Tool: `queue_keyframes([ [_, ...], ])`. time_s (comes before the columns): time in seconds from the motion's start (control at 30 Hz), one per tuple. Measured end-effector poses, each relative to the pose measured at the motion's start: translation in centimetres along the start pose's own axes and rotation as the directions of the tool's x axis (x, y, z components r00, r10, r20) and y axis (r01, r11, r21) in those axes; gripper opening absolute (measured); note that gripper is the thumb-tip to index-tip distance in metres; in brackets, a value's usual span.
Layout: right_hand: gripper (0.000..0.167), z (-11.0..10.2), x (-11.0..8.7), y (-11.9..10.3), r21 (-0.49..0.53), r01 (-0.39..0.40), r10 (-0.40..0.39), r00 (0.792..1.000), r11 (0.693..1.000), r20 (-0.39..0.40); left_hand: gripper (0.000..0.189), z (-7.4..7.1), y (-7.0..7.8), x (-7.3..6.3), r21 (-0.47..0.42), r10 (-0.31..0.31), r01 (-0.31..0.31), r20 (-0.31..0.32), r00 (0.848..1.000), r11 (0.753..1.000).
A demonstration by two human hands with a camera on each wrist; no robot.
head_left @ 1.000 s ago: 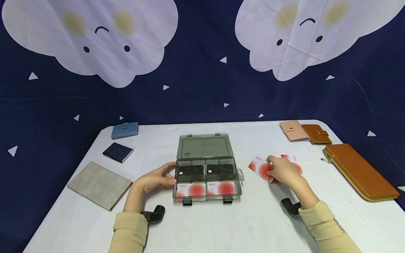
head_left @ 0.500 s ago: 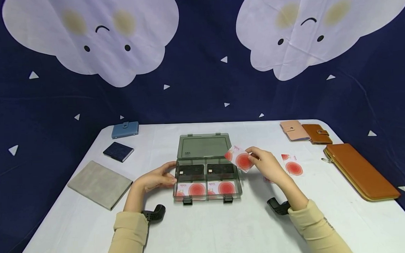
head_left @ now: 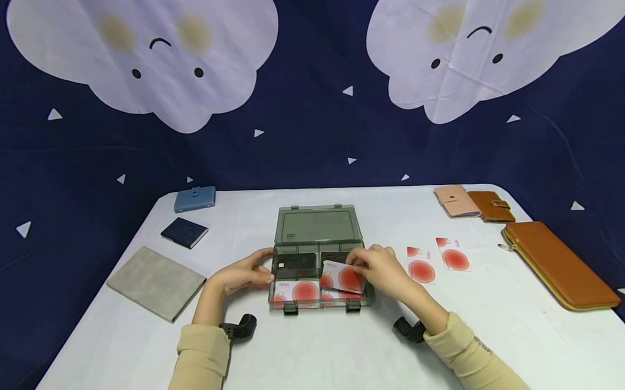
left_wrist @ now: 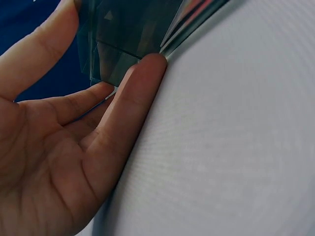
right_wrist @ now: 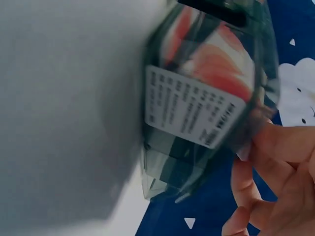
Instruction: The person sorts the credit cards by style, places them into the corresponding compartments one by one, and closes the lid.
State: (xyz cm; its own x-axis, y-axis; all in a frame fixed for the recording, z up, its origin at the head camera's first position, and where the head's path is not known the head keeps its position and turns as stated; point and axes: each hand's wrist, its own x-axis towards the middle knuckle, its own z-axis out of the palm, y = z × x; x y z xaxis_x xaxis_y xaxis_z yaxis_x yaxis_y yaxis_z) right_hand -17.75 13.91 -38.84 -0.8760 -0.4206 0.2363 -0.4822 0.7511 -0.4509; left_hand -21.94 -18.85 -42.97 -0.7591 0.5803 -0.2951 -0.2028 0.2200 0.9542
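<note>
as card (head_left: 338,275) seems light, stiff, slick, edge suits: right grip (head_left: 381,268) pinches 2 o'clock; left grip (head_left: 242,274), uncurled, touches box (head_left: 319,224) at 9 o'clock.

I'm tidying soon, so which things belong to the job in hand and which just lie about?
Job, apparently:
translucent green plastic box
rectangular red-and-white card in right hand
two loose matching cards
boxed matching cards
boxed black cards

Just lying about:
blue strapped wallet
navy rectangular booklet
grey flat folder
pink snap wallet
brown strapped wallet
brown zipped wallet
</note>
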Motion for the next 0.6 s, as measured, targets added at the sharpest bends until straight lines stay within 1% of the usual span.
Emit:
queue_keyframes([
  [0.13,0.012,0.64,-0.21,-0.19,-0.046,0.009,-0.007,0.998,0.999,0.057,0.089,-0.04,-0.06,0.06,-0.004,0.002,-0.002,0.002,1.0,1.0],
  [0.23,0.012,0.87,-0.3,-0.36,-0.087,0.037,-0.029,0.996,0.996,0.083,0.089,-0.05,-0.1,0.09,-0.002,0.002,-0.002,0.004,1.0,1.0],
  [0.33,0.01,0.88,-0.36,-0.52,-0.135,0.068,-0.056,0.995,0.989,0.085,0.089,-0.06,-0.09,0.09,0.0,0.003,-0.003,0.006,1.0,1.0],
  [0.43,0.009,0.77,-0.41,-0.61,-0.168,0.081,-0.07,0.995,0.982,0.074,0.087,-0.05,-0.06,0.09,0.001,0.001,-0.001,0.004,1.0,1.0],
  [0.6,0.011,0.61,-0.49,-0.58,-0.183,0.093,-0.083,0.995,0.979,0.06,0.087,0.01,-0.05,0.11,0.002,-0.005,0.005,-0.002,1.0,1.0],
])
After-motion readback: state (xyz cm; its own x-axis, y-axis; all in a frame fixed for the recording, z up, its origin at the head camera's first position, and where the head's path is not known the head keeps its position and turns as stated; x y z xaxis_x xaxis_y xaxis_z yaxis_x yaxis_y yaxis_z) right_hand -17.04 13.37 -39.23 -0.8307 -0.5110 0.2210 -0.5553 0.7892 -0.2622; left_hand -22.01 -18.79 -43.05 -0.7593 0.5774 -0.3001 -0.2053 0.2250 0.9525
